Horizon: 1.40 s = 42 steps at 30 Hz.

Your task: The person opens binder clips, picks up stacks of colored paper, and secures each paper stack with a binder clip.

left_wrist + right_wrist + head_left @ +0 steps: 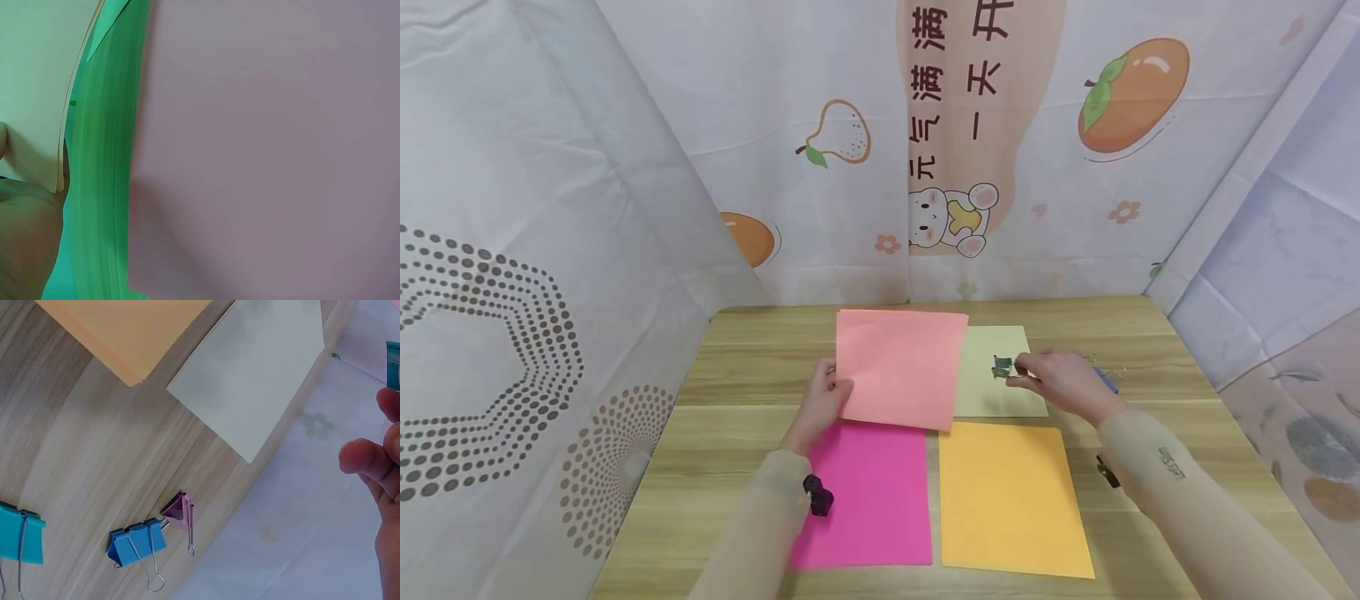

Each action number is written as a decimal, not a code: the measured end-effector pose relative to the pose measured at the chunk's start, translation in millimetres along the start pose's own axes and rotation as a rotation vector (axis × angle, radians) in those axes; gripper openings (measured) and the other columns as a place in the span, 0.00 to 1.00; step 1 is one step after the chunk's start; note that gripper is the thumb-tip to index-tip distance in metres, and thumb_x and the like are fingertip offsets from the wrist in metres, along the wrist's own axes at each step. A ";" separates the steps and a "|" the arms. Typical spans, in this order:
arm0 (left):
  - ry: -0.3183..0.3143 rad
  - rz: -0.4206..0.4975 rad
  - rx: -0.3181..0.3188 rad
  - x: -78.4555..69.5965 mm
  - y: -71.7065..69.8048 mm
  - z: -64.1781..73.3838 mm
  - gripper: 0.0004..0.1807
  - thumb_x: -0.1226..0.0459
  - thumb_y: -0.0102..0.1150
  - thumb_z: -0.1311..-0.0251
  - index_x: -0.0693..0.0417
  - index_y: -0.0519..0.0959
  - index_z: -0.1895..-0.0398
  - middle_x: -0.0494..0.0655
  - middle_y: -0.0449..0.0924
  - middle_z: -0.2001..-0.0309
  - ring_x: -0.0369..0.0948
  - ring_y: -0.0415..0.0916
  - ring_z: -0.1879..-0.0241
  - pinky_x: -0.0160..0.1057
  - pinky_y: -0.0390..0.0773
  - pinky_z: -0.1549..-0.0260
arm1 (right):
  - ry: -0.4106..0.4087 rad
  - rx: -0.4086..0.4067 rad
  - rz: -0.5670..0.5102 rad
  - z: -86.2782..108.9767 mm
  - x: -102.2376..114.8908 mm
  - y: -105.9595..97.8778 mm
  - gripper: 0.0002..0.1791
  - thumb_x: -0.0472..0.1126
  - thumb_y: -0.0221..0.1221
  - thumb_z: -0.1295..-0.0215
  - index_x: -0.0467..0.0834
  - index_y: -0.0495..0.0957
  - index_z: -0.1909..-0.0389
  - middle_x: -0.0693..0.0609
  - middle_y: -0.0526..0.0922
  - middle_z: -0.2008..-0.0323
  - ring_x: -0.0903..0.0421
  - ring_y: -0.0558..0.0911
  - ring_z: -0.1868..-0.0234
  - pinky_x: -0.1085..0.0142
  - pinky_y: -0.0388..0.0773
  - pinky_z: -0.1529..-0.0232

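Note:
My left hand [822, 398] grips the left edge of a salmon-pink stack of paper [901, 367], raised and tilted above the table. In the left wrist view the edge of that paper [34, 81] shows more than one layer, with the thumb on its face. My right hand [1063, 379] pinches a dark green binder clip [1002, 367] by its handles, to the right of the salmon paper and apart from it. Only part of this clip [392, 365] shows in the right wrist view. Pale yellow paper [1000, 398] lies beneath the clip.
Magenta paper [880, 508] lies at front left, orange-yellow paper [1011, 500] at front right. On the wooden table [737, 350], to the right, are a blue binder clip [137, 542], a pink binder clip [178, 509] and a teal binder clip [22, 534]. A printed curtain [835, 225] hangs behind.

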<state>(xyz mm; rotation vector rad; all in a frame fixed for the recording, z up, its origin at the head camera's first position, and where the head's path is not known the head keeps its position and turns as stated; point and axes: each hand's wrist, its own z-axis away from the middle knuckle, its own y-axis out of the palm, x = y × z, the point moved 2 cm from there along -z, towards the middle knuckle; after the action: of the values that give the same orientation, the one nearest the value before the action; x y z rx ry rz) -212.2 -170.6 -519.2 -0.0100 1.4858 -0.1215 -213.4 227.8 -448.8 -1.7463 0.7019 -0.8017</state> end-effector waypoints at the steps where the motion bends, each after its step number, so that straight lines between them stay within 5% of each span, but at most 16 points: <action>1: -0.002 0.005 0.005 0.1 0.5 0.1 0.13 0.71 0.48 0.25 0.61 0.64 0.42 0.66 0.83 0.53 0.43 0.84 0.65 0.41 0.84 0.67 | 0.001 0.001 -0.003 -0.7 0.5 0.0 0.15 0.49 0.68 0.36 0.50 0.72 0.72 0.63 0.66 0.83 0.62 0.65 0.79 0.67 0.63 0.78; 10: -0.009 -0.009 0.039 -0.2 3.8 1.7 0.14 0.71 0.48 0.24 0.61 0.63 0.39 0.65 0.82 0.51 0.42 0.83 0.64 0.41 0.83 0.66 | 0.043 0.046 -0.060 -6.9 3.9 -1.6 0.16 0.50 0.67 0.34 0.51 0.71 0.74 0.62 0.64 0.85 0.64 0.63 0.82 0.68 0.57 0.80; 26: 0.003 -0.016 0.052 3.2 8.1 0.4 0.10 0.72 0.48 0.25 0.59 0.65 0.45 0.66 0.82 0.51 0.43 0.83 0.64 0.42 0.83 0.65 | 0.046 0.129 -0.128 -19.7 10.7 -5.8 0.15 0.51 0.63 0.30 0.49 0.72 0.73 0.62 0.69 0.82 0.63 0.65 0.80 0.66 0.63 0.76; 42: -0.022 -0.027 0.064 1.6 9.8 0.3 0.12 0.72 0.47 0.24 0.62 0.63 0.42 0.69 0.81 0.48 0.43 0.83 0.63 0.43 0.83 0.64 | 0.103 0.261 -0.230 -29.9 12.8 -6.3 0.19 0.51 0.59 0.26 0.48 0.68 0.75 0.58 0.63 0.81 0.61 0.62 0.79 0.66 0.60 0.73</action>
<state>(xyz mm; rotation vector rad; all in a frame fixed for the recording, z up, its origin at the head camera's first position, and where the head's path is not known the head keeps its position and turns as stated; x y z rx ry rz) -211.1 -161.0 -521.6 0.0200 1.4591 -0.1902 -228.9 202.9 -433.4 -1.5729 0.4448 -1.0966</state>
